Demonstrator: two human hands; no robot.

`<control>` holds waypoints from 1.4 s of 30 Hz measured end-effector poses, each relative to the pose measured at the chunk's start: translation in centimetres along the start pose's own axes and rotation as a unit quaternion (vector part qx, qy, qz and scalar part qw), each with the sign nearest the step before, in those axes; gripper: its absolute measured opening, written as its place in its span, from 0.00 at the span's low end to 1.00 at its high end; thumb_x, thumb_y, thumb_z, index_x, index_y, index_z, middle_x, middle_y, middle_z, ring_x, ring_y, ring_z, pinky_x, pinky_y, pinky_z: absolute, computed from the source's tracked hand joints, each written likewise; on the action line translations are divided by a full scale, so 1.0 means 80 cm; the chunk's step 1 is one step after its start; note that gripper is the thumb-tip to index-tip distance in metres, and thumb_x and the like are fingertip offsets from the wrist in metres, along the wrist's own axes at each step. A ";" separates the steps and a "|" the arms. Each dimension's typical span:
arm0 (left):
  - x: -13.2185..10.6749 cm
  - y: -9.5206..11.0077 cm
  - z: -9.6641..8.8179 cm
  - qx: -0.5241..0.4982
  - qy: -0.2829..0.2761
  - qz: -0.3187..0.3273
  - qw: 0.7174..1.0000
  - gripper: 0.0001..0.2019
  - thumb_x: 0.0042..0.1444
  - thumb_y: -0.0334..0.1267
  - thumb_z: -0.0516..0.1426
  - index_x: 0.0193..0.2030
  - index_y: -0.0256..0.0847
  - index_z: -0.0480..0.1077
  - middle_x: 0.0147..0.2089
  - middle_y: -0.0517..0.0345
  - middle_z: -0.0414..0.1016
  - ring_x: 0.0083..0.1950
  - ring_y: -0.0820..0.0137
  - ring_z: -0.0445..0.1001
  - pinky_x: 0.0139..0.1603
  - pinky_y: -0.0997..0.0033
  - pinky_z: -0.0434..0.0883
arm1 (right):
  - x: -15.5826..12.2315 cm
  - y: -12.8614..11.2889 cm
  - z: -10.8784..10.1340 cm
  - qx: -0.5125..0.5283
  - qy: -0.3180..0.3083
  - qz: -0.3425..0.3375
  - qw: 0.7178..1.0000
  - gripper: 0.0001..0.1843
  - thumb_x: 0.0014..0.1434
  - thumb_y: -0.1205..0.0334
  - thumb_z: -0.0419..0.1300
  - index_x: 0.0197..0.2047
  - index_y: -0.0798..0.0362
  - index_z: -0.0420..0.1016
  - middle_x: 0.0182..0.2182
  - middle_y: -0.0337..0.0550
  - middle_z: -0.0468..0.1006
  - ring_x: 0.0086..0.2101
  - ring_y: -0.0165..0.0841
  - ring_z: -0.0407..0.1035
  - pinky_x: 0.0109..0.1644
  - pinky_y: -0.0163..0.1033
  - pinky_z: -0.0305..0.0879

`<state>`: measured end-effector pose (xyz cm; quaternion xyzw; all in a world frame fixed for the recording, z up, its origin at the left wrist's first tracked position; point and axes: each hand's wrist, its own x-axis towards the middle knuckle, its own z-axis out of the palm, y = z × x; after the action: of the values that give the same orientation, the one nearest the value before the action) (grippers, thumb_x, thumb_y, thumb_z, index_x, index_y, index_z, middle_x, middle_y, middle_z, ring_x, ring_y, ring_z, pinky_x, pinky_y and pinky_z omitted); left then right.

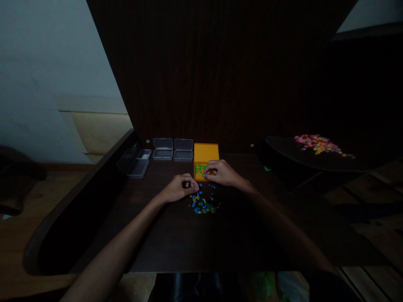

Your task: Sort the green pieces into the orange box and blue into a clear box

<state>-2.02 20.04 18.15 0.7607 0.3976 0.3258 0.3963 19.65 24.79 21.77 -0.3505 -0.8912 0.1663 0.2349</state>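
A yellow box (206, 152) stands with its lid raised at the middle of the dark table, and green pieces (199, 168) lie in its lower half. My right hand (221, 172) is over the box's front right part, thumb and fingertips pinched together; whatever is between them is too small to make out. Left of the box's front corner, my left hand (180, 188) has its fingers bent and its tips close together beside a loose pile of small blue, green and yellow pieces (204, 204). Whether it holds a piece is unclear.
Clear plastic cases stand with lids up: one (163, 154) and another (183, 155) left of the box, and a third (138, 167) near the raised side panel (85, 201). Pink and yellow small pieces (319, 144) are heaped on a dark surface at right.
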 end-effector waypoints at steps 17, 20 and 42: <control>-0.007 0.011 0.010 0.138 -0.146 0.094 0.975 0.05 0.49 0.31 0.61 0.33 0.40 0.78 0.34 0.57 0.74 0.39 0.70 0.70 0.44 0.71 0.66 | 0.026 0.027 0.032 -0.162 -0.086 0.054 0.982 0.10 0.58 0.65 0.58 0.38 0.52 0.82 0.35 0.44 0.77 0.34 0.31 0.69 0.34 0.33 0.56; -0.007 0.011 0.011 0.132 -0.137 0.090 0.978 0.05 0.49 0.31 0.61 0.33 0.40 0.78 0.35 0.57 0.74 0.39 0.69 0.71 0.44 0.71 0.66 | 0.026 0.026 0.036 -0.175 -0.088 0.072 0.978 0.11 0.59 0.64 0.57 0.39 0.52 0.82 0.37 0.45 0.78 0.35 0.33 0.69 0.35 0.34 0.57; -0.003 0.007 0.006 0.132 0.040 0.132 0.982 0.05 0.55 0.38 0.59 0.33 0.40 0.75 0.31 0.57 0.71 0.37 0.69 0.69 0.41 0.70 0.66 | 0.006 0.003 0.004 0.030 0.024 0.018 0.999 0.07 0.56 0.66 0.60 0.35 0.56 0.80 0.28 0.40 0.74 0.28 0.28 0.65 0.31 0.31 0.59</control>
<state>-1.57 19.43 18.39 0.8384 0.3487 0.3505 0.2296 19.34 25.26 21.55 -0.3631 -0.8735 0.1887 0.2638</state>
